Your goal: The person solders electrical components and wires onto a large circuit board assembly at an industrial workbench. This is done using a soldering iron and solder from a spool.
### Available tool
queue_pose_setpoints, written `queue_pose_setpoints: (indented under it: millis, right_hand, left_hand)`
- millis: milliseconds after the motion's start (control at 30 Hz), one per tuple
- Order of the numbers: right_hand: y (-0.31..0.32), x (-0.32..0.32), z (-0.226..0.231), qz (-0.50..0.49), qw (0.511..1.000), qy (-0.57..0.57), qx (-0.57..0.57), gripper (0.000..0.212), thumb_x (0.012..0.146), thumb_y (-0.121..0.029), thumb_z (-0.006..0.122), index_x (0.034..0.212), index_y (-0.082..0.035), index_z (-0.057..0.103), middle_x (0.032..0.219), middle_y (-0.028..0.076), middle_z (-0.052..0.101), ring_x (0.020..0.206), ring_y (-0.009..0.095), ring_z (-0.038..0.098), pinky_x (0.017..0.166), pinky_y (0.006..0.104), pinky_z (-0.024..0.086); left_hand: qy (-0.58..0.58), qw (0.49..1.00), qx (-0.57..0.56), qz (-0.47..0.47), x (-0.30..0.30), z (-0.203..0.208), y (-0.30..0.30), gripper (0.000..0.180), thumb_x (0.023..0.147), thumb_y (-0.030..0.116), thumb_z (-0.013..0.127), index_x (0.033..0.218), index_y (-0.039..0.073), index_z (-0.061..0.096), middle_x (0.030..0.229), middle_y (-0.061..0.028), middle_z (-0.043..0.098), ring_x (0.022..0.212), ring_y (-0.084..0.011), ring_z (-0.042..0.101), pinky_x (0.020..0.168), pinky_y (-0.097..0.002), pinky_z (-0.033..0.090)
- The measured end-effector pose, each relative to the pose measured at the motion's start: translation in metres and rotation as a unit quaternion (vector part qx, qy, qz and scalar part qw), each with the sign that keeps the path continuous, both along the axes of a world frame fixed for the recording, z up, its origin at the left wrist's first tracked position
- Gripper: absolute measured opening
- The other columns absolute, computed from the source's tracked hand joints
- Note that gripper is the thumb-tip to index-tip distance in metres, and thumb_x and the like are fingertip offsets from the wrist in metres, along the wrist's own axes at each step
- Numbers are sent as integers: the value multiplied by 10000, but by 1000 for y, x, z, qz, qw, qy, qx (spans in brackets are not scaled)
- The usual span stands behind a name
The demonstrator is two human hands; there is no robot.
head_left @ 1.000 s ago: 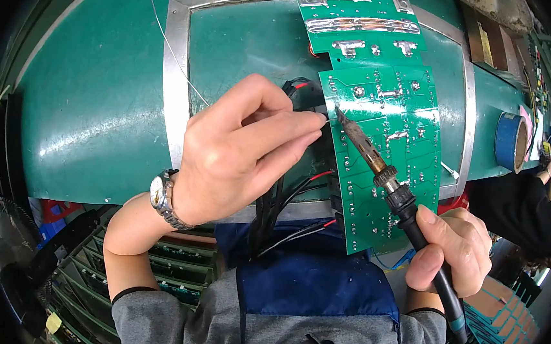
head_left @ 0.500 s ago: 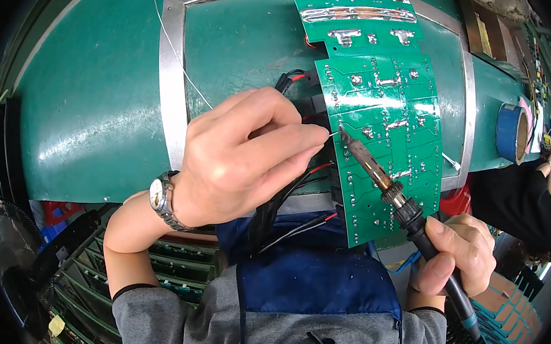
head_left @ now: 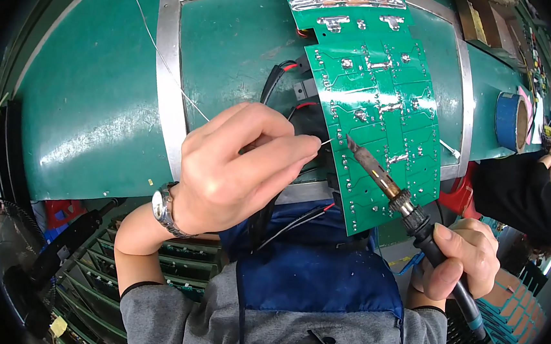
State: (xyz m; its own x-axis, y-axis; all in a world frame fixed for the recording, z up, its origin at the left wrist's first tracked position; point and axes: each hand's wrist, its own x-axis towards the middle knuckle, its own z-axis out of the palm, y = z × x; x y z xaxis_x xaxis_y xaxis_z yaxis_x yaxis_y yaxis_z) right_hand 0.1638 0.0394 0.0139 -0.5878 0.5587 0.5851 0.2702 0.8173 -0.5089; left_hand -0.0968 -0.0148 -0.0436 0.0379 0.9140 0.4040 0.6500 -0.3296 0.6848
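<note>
Your left hand (head_left: 239, 159) pinches a thin wire (head_left: 328, 141) near its end; your right hand (head_left: 466, 261) grips a soldering iron (head_left: 417, 224) aimed toward ten o'clock, its tip over the green circuit board (head_left: 377, 133), at your left hand's two o'clock.

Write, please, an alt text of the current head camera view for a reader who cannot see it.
A person's right hand points a soldering iron at a green circuit board, while the left hand pinches a thin wire close to the iron's tip. Black and red cables show at the board's left edge; a green tabletop lies beyond.
</note>
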Motion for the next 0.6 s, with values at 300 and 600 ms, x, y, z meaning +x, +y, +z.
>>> queue_pose_setpoints:
  millis: [300,600]
  right_hand:
    - [-4,-3,2,48,998,-36,6,215,839,-132,611,915,62,664,598,50,591,425,120,513,375,220,383]
    - [-8,5,-4,-6,999,39,12,232,852,-175,603,818,48,658,541,39,566,373,122,482,344,230,335]
  left_hand:
    - [46,998,29,-19,7,-3,1,270,669,14,780,926,80,730,753,-37,559,620,-144,555,502,-267,440]
    - [18,997,3,-81,8,3,-22,245,650,47,797,883,99,740,725,-21,551,578,-150,557,476,-266,434]
